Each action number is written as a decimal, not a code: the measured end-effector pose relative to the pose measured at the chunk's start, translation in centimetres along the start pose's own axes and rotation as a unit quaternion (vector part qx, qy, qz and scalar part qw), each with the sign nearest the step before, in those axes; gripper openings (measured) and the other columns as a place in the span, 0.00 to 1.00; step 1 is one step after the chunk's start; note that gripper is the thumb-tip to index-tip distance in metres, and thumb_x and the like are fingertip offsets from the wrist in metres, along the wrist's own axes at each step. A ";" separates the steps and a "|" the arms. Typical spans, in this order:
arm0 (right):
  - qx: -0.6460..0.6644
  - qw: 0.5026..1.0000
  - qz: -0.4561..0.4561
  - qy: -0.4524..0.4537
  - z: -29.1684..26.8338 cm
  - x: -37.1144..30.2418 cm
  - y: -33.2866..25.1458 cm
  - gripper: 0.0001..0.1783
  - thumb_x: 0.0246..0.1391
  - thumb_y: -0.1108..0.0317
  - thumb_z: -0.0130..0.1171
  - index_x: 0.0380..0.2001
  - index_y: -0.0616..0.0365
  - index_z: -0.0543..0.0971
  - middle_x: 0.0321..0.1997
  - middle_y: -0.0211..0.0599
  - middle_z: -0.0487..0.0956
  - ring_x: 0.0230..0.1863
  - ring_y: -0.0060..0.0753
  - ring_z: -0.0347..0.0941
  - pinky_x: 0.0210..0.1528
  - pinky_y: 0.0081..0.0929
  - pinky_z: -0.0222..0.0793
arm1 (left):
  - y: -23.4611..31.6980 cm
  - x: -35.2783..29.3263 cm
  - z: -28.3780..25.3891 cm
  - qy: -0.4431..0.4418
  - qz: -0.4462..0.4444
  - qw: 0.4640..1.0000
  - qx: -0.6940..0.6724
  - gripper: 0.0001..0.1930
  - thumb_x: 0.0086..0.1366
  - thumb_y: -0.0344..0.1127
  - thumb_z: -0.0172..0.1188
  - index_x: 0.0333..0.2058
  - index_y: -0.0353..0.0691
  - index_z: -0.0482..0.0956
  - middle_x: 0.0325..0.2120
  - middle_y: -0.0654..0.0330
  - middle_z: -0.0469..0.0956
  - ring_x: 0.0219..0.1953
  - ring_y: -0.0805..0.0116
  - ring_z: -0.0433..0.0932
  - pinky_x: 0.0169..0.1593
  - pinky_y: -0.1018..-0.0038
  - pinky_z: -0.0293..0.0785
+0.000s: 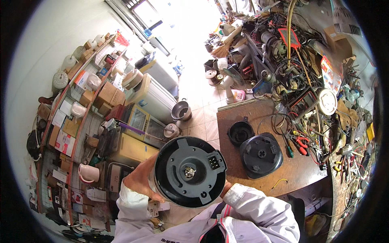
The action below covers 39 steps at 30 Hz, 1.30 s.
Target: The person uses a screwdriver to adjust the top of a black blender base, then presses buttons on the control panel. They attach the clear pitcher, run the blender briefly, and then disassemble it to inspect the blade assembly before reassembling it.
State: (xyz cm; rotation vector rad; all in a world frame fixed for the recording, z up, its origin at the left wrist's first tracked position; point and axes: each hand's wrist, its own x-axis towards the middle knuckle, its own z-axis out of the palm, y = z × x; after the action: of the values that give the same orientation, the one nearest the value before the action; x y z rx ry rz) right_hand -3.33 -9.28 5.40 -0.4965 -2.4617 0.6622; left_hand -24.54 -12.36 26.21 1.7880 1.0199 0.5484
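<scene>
Between my two hands I hold a round appliance body with a black underside (pixel 189 154) turned up toward me. A metal shaft coupling (pixel 189 172) sits at its centre, and a small black socket (pixel 213 162) is set near its right rim. My left hand (pixel 142 178) is wrapped round its left side. My right hand (pixel 227 189) is against the lower right side, with most of its fingers hidden behind the body. On the brown table (pixel 263 113) to the right lie a black square base (pixel 259 164) with rounded corners and a black round cup-like part (pixel 240 133).
Red-handled pliers (pixel 302 142), a green-handled screwdriver (pixel 290 151) and a short yellow wire (pixel 279 181) lie on the table. Tangled cables and parts pile up behind it, near a lit round lamp (pixel 328 102). Loaded shelves (pixel 87 121) stand left; a metal pot (pixel 181 110) is on the floor.
</scene>
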 end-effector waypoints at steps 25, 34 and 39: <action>-0.024 0.995 0.023 0.099 2.9 -6.1 -2.9 0.18 0.58 0.69 0.55 0.51 0.59 0.80 0.54 0.40 0.81 0.60 0.39 0.74 0.67 0.37 0.66 | -4.8 -0.5 5.0 -0.029 -0.145 0.989 -0.025 0.75 0.32 0.52 0.89 0.72 0.26 0.49 0.72 0.44 0.57 0.75 0.55 0.54 0.75 0.60 0.49; -0.049 0.990 0.046 0.125 4.6 -8.2 -3.9 0.18 0.58 0.69 0.55 0.50 0.59 0.80 0.54 0.40 0.81 0.60 0.39 0.74 0.67 0.38 0.66 | -5.0 0.7 6.4 -0.098 -0.099 0.988 0.071 0.75 0.31 0.49 0.90 0.72 0.26 0.50 0.72 0.45 0.58 0.75 0.55 0.55 0.75 0.60 0.48; -0.055 0.990 0.042 0.122 6.1 -7.0 -4.5 0.17 0.58 0.68 0.55 0.50 0.59 0.81 0.54 0.40 0.81 0.60 0.38 0.74 0.68 0.38 0.66 | -5.8 -0.2 6.5 -0.079 -0.105 0.991 0.002 0.74 0.31 0.48 0.90 0.73 0.28 0.50 0.72 0.47 0.59 0.75 0.56 0.56 0.75 0.60 0.48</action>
State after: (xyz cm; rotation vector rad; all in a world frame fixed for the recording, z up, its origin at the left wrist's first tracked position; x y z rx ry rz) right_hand -2.29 -18.36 0.53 -0.6843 -2.2636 0.4691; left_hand -22.16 -14.85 18.26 1.6744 1.0821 0.2695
